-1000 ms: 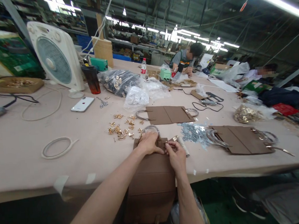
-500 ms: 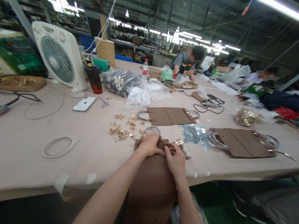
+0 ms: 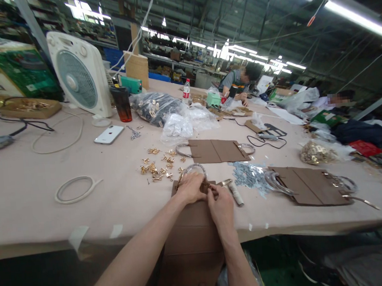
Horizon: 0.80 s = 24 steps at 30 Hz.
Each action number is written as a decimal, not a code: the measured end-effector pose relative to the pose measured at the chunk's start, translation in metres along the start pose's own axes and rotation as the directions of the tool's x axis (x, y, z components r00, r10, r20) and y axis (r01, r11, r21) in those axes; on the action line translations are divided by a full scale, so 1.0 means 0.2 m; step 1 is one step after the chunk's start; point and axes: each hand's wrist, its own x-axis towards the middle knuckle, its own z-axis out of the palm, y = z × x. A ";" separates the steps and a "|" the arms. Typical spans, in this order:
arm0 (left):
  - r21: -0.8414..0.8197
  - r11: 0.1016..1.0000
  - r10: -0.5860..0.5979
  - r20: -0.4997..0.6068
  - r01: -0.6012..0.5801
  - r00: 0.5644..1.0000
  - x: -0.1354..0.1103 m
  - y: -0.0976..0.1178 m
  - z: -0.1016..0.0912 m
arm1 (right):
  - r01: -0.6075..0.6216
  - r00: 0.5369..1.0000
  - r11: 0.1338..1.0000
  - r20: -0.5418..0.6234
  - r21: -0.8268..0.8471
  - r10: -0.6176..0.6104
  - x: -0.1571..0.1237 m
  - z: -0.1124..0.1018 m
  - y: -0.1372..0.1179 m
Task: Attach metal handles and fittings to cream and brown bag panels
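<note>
A brown bag panel (image 3: 194, 239) hangs over the table's front edge, its upper end on the tabletop. My left hand (image 3: 191, 188) is closed over that upper end, thumb toward the right, just below a plastic-wrapped handle (image 3: 197, 166). Close beside it, my right hand (image 3: 221, 202) pinches a narrow brown strap at the panel's top; my fingers hide most of it. The strap's gold metal end (image 3: 226, 182) sticks out to the right. A small pale roll (image 3: 236, 195) lies by my right hand. Loose gold fittings (image 3: 156, 168) are scattered beyond my left hand.
Two more brown bag panels (image 3: 216, 150) (image 3: 310, 184) with wrapped handles lie beyond and to the right. Small grey pieces (image 3: 248, 173) lie between them. At left are a tape roll (image 3: 75, 190), a phone (image 3: 109, 135), a cup (image 3: 122, 105) and a fan (image 3: 76, 77). Co-workers sit farther back.
My right hand has moved slightly left, closer to my left hand, and the strap's gold end has shifted with it. My left hand stays on the panel.
</note>
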 end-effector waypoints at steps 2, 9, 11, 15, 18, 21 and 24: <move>-0.006 1.000 0.019 -0.024 -0.019 1.000 0.00 -0.01 0.01 | 0.013 1.000 1.000 0.004 -0.017 -0.013 -0.01 0.00 0.00; -0.090 0.992 0.080 -0.129 -0.092 0.988 -0.03 -0.02 0.01 | -0.009 0.999 0.997 -0.040 0.083 0.012 -0.06 -0.05 0.02; -0.207 0.975 0.056 -0.142 -0.086 0.988 -0.03 -0.02 -0.01 | -0.063 0.988 0.992 -0.136 0.107 0.078 -0.06 -0.05 0.02; -0.517 0.854 0.025 -0.061 -0.053 0.998 -0.01 -0.05 -0.06 | -0.160 0.968 0.938 -0.135 0.308 0.210 -0.06 -0.06 -0.01; -0.573 0.820 -0.030 -0.034 0.005 0.999 0.00 -0.07 -0.08 | -0.169 0.975 0.879 -0.056 0.446 0.216 -0.08 -0.08 -0.02; -0.591 0.805 -0.073 -0.013 0.051 0.997 -0.03 -0.05 -0.10 | -0.156 0.971 0.800 -0.057 0.579 0.231 -0.10 -0.11 0.00; -0.590 0.807 -0.065 -0.031 0.035 0.997 -0.07 0.02 -0.11 | -0.140 0.961 0.662 -0.058 0.736 0.269 -0.10 -0.12 0.04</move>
